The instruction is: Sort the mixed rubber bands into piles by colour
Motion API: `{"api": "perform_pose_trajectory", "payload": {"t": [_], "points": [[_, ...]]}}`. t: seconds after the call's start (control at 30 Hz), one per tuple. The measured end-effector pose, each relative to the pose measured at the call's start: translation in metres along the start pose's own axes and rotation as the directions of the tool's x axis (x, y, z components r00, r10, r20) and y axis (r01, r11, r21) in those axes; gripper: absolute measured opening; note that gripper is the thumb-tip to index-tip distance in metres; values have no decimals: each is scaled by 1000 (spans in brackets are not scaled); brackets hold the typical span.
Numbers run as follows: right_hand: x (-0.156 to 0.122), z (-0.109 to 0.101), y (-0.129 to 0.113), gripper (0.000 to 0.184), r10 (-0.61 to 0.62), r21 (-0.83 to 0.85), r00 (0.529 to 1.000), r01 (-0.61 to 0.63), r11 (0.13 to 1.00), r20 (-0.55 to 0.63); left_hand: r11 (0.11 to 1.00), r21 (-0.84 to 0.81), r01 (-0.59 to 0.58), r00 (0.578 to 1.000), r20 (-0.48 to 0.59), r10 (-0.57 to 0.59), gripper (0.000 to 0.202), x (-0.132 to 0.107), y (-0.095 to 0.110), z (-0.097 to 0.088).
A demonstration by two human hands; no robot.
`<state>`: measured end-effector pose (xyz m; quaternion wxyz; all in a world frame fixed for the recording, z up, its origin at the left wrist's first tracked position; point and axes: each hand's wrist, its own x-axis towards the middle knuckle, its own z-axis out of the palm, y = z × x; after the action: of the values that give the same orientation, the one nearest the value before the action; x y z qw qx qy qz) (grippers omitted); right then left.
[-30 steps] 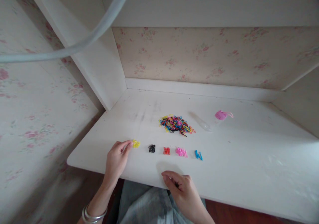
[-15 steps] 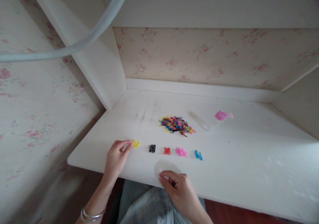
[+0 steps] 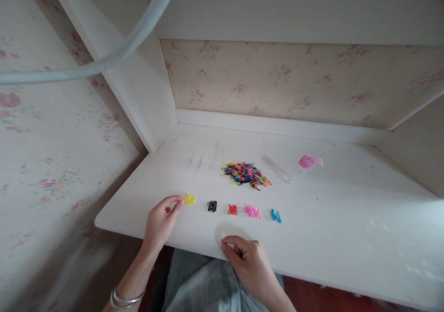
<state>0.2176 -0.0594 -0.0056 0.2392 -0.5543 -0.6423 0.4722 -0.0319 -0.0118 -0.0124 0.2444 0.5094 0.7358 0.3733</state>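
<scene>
My left hand [image 3: 160, 220] rests on the white desk [image 3: 333, 238], thumb and forefinger pinched at a small yellow heap of rubber bands [image 3: 189, 199]. Right of it lie little heaps in a row: black [image 3: 212, 205], red [image 3: 232, 209], pink [image 3: 252, 211] and blue [image 3: 276, 216]. A mixed pile of coloured bands [image 3: 245, 173] sits further back. My right hand [image 3: 247, 258] hovers at the desk's front edge with fingers curled; I cannot make out anything in them.
A clear plastic bag [image 3: 280, 171] and a pink item [image 3: 308, 161] lie behind the piles. White shelf walls close in the desk at left, back and right. A pale tube [image 3: 114, 58] crosses overhead. Grey cloth [image 3: 204, 284] covers my lap.
My right hand has drawn slightly left and back toward the desk edge. The left hand stays at the yellow heap. The view shifted a little.
</scene>
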Motion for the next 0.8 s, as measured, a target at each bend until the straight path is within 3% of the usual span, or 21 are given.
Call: {"api": "perform_pose_trajectory", "payload": {"t": [0.5, 0.8], "points": [[-2, 0, -5, 36, -48, -14, 999, 47, 999, -21, 986, 71, -151, 988, -5, 152, 38, 1, 2, -1], [-1, 0, -5, 38, -59, -43, 998, 58, 997, -17, 995, 67, -78, 997, -14, 79, 38, 5, -7, 4]]}}
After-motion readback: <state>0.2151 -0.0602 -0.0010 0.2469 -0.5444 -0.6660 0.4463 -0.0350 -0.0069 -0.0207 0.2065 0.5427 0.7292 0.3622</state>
